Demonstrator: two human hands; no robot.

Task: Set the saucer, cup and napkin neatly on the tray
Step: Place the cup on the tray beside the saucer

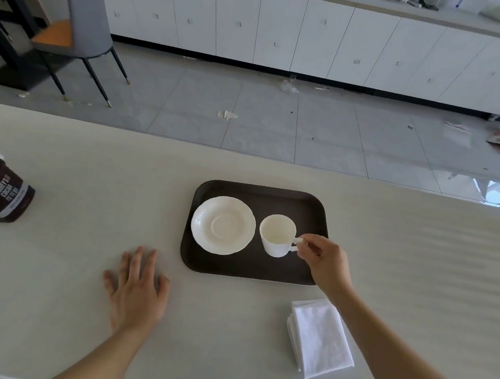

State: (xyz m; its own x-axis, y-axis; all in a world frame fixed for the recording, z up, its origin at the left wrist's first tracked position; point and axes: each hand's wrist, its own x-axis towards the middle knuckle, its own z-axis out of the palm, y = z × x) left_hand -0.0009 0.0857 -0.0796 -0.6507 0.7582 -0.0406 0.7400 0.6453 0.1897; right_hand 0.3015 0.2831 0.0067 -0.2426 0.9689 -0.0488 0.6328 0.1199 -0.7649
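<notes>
1. The pale, faintly grained table carries everything; a brown cocoa tub stands well apart at its left edge and has no part in the job.
2. The dark brown rounded-rectangle plastic tray lies in the middle of the table.
3. The white scalloped china saucer sits flat on the tray's left half, its centre well bare.
4. The folded white cloth napkin lies on the table near the tray's near right corner, not yet on the tray.
5. The small white china cup stands upright on the tray just beside the saucer, apart from it by a narrow gap.
6. The right hand holds a pinching grip on the cup's handle; the left hand lies flat on the table with fingers spread, holding nothing.
7. The cup step seems to be in hand. Likely next: lift the cup onto the saucer's well if it belongs there, then place the napkin squarely on the tray's free right side.
</notes>
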